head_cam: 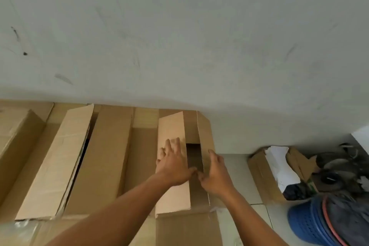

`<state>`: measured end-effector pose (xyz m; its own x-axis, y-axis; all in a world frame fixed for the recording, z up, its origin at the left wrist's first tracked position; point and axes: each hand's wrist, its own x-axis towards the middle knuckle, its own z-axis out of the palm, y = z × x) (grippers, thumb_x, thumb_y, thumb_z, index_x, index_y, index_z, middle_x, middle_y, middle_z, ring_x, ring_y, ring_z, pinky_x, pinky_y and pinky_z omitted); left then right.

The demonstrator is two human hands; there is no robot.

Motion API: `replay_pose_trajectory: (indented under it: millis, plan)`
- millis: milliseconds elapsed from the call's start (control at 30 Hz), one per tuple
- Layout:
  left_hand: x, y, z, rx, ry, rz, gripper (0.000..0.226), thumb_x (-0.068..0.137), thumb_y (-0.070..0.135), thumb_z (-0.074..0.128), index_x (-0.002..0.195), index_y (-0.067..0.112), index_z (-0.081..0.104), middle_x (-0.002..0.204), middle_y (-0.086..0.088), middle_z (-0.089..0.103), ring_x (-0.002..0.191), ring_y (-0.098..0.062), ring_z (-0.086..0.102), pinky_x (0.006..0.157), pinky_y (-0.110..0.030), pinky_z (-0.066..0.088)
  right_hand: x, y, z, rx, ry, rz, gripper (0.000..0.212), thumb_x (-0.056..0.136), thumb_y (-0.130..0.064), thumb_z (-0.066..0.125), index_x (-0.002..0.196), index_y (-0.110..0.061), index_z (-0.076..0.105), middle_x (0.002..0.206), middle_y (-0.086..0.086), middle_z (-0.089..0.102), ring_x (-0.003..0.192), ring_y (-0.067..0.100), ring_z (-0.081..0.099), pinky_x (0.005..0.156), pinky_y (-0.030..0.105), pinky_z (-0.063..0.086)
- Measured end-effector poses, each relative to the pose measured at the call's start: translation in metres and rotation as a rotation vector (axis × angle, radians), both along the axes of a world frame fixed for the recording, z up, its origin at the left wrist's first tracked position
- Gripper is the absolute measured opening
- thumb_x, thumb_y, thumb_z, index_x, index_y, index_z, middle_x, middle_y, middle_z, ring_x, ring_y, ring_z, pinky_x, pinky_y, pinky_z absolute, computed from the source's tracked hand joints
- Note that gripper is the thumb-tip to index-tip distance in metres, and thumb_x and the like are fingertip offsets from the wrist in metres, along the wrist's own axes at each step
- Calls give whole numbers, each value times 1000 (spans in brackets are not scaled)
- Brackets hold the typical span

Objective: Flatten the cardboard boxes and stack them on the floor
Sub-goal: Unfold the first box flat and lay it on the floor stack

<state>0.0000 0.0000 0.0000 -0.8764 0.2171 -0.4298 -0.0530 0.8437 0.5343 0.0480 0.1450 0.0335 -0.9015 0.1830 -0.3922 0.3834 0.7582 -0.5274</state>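
Observation:
A tall brown cardboard box (191, 225) stands against the wall, its top flaps partly open over a dark gap. My left hand (173, 164) lies flat, fingers spread, on the pale left flap (171, 195). My right hand (214, 173) touches the upright right flap (203, 136) from outside, its fingers straight. The thumbs nearly meet at the gap. Beside it on the left stands another cardboard box (99, 156) with a raised long flap (58, 166), and a third box (18, 136) is at the far left.
A scuffed white wall (179, 36) rises right behind the boxes. On the tiled floor (245, 181) to the right sit a small cardboard box with white paper (277, 166), a blue plastic basket (311, 223) and dark clutter (343, 166).

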Motion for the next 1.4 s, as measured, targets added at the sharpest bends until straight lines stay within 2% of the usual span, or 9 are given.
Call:
replay_pose_trajectory:
  millis: [200, 433, 600, 733, 833, 1000, 1167, 1300, 1400]
  plan:
    - [7, -22, 24, 76, 104, 43, 93, 82, 32, 71, 155, 24, 14, 156, -2, 30, 138, -25, 41, 108, -37, 44, -12, 38, 4, -64, -7, 112, 91, 90, -15, 68, 157, -32, 7, 159, 0, 29, 141, 21, 38, 108, 33, 43]
    - [19, -75, 18, 85, 109, 263, 69, 92, 16, 52, 153, 26, 24, 138, -7, 60, 108, -23, 68, 81, -36, 62, -19, 90, 8, -91, 21, 64, 82, 96, -14, 59, 157, -33, 8, 156, 3, 35, 136, 25, 46, 98, 30, 43]
    - [29, -82, 8, -29, 120, 392, 72, 96, 15, 47, 156, 23, 8, 116, -10, 70, 81, -21, 71, 67, -40, 62, -21, 95, 2, 597, 263, 470, 102, 62, -5, 86, 150, -11, 37, 149, 27, 37, 140, 45, 35, 108, 49, 42]
    - [33, -62, 19, -145, 134, 366, 96, 91, 2, 54, 157, 24, -12, 110, -10, 67, 64, -12, 54, 48, -19, 42, -27, 63, 7, 643, 129, 898, 71, 90, -2, 61, 153, -6, 30, 158, 27, 24, 149, 43, 16, 121, 48, 10]
    - [35, -52, 20, -150, 174, 366, 98, 84, -5, 56, 158, 28, 1, 126, -9, 59, 76, -16, 60, 54, -20, 45, -35, 49, 9, 769, -13, 1115, 78, 87, -9, 60, 155, -9, 21, 132, 18, 56, 127, 36, 48, 109, 50, 26]
    - [36, -46, 24, -196, 234, 436, 49, 92, 4, 53, 138, 19, 46, 138, -6, 50, 102, -26, 65, 74, -31, 56, -41, 33, 17, 832, -174, 1242, 79, 87, -17, 54, 156, -9, 16, 129, 16, 59, 125, 34, 51, 113, 60, 19]
    - [47, -49, 22, -197, 198, 469, 57, 94, 36, 58, 146, 24, 39, 142, -4, 47, 110, -24, 64, 79, -33, 57, -36, 32, 30, 502, -216, 1113, 33, 85, 0, 53, 117, -9, 57, 91, 8, 58, 84, 27, 56, 95, 47, 45]
    - [63, -43, 19, -236, 187, 426, 88, 80, 59, 69, 150, 27, 25, 140, 2, 40, 101, -12, 59, 61, -23, 58, -33, 35, 44, 249, -404, 1105, 46, 95, -21, 52, 140, -23, 47, 120, 8, 65, 103, 26, 63, 81, 35, 53]
    - [67, -36, 22, -274, 207, 400, 100, 75, 64, 69, 152, 25, 18, 141, 3, 34, 92, -6, 48, 54, -17, 52, -41, 33, 49, 185, -489, 1175, 47, 99, -25, 43, 145, -25, 44, 115, 7, 69, 88, 18, 63, 76, 33, 50]
